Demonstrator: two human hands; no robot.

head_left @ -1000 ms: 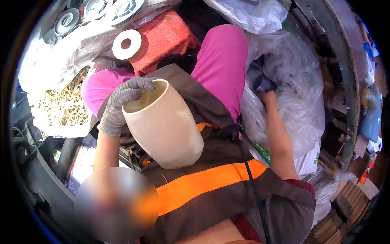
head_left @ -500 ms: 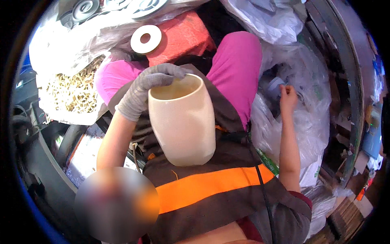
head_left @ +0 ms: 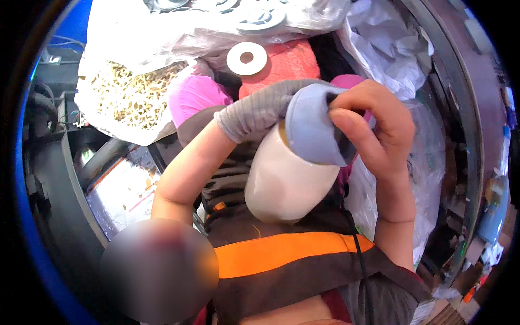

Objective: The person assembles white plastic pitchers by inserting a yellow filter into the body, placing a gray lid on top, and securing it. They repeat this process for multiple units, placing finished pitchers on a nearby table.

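Note:
A cream, smooth-sided container (head_left: 288, 181) rests tilted on my lap, its mouth facing away from me. My left hand (head_left: 262, 108), in a grey glove, reaches round the container's far rim; its fingertips are hidden behind a blue-grey part. That blue-grey cup-shaped part (head_left: 311, 123), with a curved wall and a dark hollow, is pinched at its right edge by my bare right hand (head_left: 379, 130). Its lower edge overlaps the container's mouth; how far inside it sits, I cannot tell.
A white ring (head_left: 247, 58) lies on a red cloth-covered block (head_left: 292, 62) beyond my knees. Grey round parts (head_left: 260, 19) sit on plastic sheeting at the back. On the left stands a sack of tan curled pieces (head_left: 130, 97). Clear plastic bags (head_left: 403, 173) lie at right.
My right hand has come from the bag at right to the container's mouth, bringing the blue-grey part. The container now leans more to the right, with my left hand still at its rim.

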